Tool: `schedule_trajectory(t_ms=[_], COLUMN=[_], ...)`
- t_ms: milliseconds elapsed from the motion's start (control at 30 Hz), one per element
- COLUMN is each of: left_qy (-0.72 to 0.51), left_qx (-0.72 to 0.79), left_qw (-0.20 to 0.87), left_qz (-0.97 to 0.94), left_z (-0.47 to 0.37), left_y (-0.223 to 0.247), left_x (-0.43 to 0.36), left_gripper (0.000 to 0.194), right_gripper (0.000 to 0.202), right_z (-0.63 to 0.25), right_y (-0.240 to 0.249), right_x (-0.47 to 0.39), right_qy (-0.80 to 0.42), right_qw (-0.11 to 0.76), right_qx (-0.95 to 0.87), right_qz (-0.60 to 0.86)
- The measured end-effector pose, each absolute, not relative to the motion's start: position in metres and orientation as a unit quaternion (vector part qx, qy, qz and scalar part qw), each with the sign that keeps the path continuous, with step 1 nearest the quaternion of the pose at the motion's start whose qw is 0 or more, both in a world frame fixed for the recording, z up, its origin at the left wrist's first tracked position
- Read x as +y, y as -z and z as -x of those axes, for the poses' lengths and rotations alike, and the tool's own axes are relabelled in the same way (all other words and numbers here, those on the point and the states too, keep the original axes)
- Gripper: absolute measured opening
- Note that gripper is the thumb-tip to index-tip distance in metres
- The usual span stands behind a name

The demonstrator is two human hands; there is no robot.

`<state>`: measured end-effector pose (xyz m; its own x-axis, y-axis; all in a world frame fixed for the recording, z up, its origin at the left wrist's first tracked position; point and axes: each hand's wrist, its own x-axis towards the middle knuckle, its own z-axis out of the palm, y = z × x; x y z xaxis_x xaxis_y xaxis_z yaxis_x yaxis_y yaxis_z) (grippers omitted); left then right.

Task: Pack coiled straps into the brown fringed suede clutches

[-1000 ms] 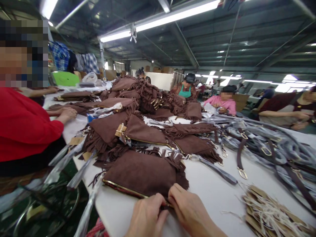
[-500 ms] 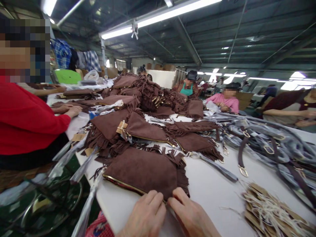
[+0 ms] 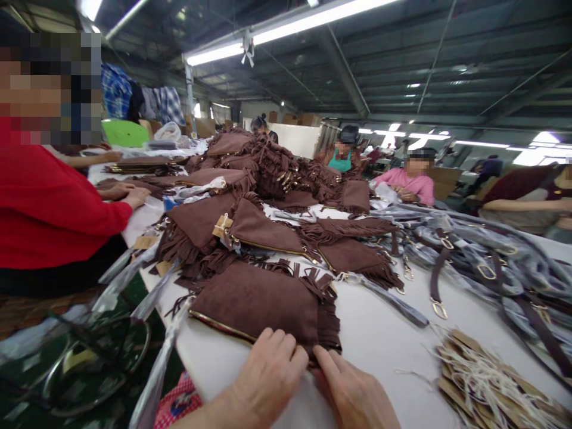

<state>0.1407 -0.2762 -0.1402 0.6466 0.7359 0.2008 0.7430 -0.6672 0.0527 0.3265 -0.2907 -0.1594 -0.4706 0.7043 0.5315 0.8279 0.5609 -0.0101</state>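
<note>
A dark brown fringed bag [image 3: 259, 298] lies flat on the white table before me, its gold zipper edge toward me. My left hand [image 3: 273, 368] is closed on that zipper edge, with its fingers curled over the brown material. At the bag's near right corner, my right hand [image 3: 351, 387] pinches the edge close to the zipper's end. Its fingertips are partly hidden. Fringe hangs along the bag's right side. A strap in clear plastic [image 3: 172, 339] trails from the left corner over the table edge.
More brown fringed bags [image 3: 266, 229] lie just beyond, with a large heap [image 3: 250, 152] behind. Plastic-wrapped straps with metal rings [image 3: 487, 271] cover the right side. Brown tags with white strings [image 3: 487, 375] lie at near right. A co-worker in red [image 3: 58, 202] stands at left; others work farther back.
My left hand has moved slightly up and right along the zipper edge, nearer the corner. My right hand stays at the corner, its fingers shifted a little. The bag has barely moved.
</note>
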Motion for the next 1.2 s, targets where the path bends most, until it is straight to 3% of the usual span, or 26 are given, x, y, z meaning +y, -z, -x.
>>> schedule_trajectory(t_ms=[167, 300, 833, 1067, 1200], left_qy=[0.076, 0.063, 0.097, 0.222, 0.265], left_qx=[-0.546, -0.559, -0.57, -0.585, -0.581], left_qw=[-0.144, -0.135, -0.129, -0.28, -0.439], left_qz=[0.821, 0.816, 0.805, 0.728, 0.632], left_z=[-0.136, -0.128, -0.103, -0.105, -0.11], left_y=[0.124, 0.112, 0.109, 0.127, 0.132], left_x=[-0.279, -0.28, -0.275, -0.291, -0.297], left_gripper=[0.021, 0.021, 0.017, 0.01, 0.008], right_gripper=[0.011, 0.012, 0.015, 0.01, 0.021], right_z=[-0.323, -0.322, -0.319, -0.315, -0.304], right_y=[0.14, 0.132, 0.142, 0.142, 0.143], right_x=[-0.291, -0.288, -0.28, -0.287, -0.293], right_qy=[-0.123, -0.189, -0.165, -0.164, 0.031], right_qw=[0.26, 0.252, 0.271, 0.212, 0.234], right_qx=[-0.824, -0.827, -0.83, -0.849, -0.871], right_qz=[0.488, 0.466, 0.458, 0.456, 0.431])
